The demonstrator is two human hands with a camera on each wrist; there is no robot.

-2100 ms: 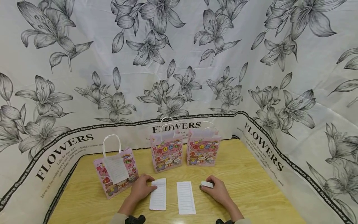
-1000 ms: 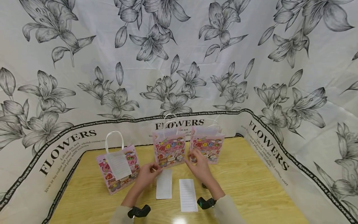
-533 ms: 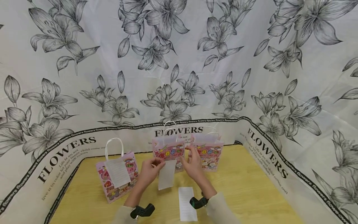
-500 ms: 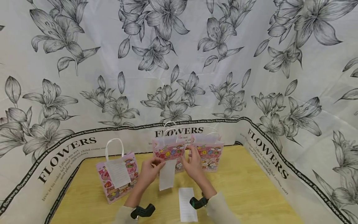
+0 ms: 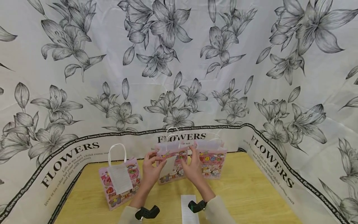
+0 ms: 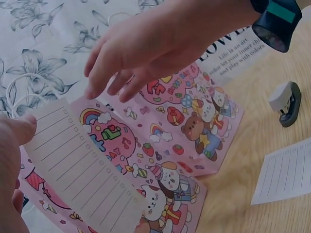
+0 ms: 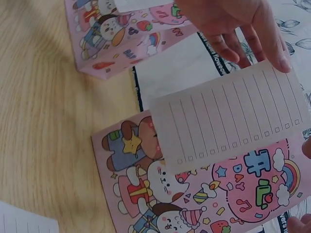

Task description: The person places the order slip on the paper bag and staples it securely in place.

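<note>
Lined sheet (image 7: 218,121) held over the front of the middle pink bag (image 5: 179,172).
Pinching the sheet's upper corner at the middle bag's left edge, the left hand (image 5: 151,169) has its thumb on the paper; the right hand (image 5: 194,168) is at that bag's right edge, fingers half open and loosely bent, though whether they grip it I cannot tell; another pink bag (image 5: 215,163) stands just right of the middle bag, a flat sheet (image 5: 189,208) and a stapler (image 6: 287,103) in front.
</note>
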